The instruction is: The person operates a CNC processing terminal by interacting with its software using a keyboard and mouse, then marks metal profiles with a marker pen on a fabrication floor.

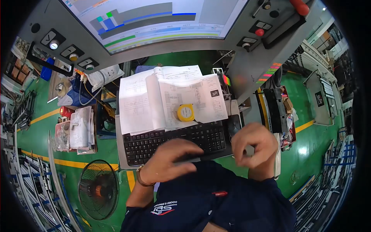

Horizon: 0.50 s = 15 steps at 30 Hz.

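My left hand (174, 159), with a watch (142, 176) at the wrist, hovers over the lower edge of the black keyboard (139, 149). Its thumb and fingers are apart, and nothing shows between them. My right hand (256, 146) is raised to the right of the keyboard, its fingers curled in and thumb near the index finger; I see nothing in it. A yellow tape measure (186, 112) rests on printed drawing sheets (210, 92), which cover the keyboard's upper edge. Beside the keyboard, a dark computer mouse (234, 124) is partly behind my right hand.
Above the papers stands a control panel with a lit screen (154, 23), knobs and a red button (259, 32). A black fan (98, 189) stands at lower left. Bagged papers (80, 127) lie at left. Racks of long profiles (324, 189) line the right side.
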Tool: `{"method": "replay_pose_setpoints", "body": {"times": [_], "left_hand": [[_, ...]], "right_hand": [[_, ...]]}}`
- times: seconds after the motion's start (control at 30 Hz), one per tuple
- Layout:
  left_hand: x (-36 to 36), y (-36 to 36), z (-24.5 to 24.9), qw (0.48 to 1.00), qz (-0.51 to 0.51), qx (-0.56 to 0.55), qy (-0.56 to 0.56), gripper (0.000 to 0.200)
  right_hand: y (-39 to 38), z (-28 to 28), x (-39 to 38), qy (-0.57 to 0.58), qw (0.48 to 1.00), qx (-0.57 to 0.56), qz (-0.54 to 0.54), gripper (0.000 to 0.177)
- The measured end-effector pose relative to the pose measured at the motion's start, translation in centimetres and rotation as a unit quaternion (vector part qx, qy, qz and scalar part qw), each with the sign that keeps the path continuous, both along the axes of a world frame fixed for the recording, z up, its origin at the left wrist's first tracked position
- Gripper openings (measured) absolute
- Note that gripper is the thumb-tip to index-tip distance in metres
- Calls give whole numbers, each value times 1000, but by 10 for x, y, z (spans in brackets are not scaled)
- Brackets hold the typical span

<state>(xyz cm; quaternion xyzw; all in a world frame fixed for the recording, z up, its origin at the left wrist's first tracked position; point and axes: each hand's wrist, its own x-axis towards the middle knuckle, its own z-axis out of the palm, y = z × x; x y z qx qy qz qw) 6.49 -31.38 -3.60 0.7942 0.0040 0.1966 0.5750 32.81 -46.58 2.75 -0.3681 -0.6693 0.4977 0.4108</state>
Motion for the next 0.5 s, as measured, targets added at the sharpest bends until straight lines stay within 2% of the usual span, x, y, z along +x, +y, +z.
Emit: {"method": "replay_pose_setpoints", "body": {"times": [0.03,0.1,0.2,0.23,0.33,0.4,0.47,0.5], "left_hand": [[5,1,2,997,-63,-24,20,43],[6,6,-1,996,-62,-47,35,42],[4,14,-11,996,-23,-80,39,38],[3,18,-10,995,-16,-84,43,38],[4,19,-12,992,-39,-106,48,42],[9,18,-10,990,-70,-106,61,51],[13,16,-9,990,-75,-95,65,50],[14,14,-9,991,-78,-90,67,50]], "right_hand": [[6,10,-4,-21,996,-35,75,18],[16,12,-19,-61,967,-97,229,24],[11,-11,-37,-33,963,-106,244,22],[6,-18,-34,-21,976,-90,196,21],[2,-9,-20,-11,986,-74,148,19],[7,0,-26,-28,971,-122,202,17],[5,-8,-37,-35,960,-150,235,17],[3,-13,-38,-19,965,-147,215,16]]}}
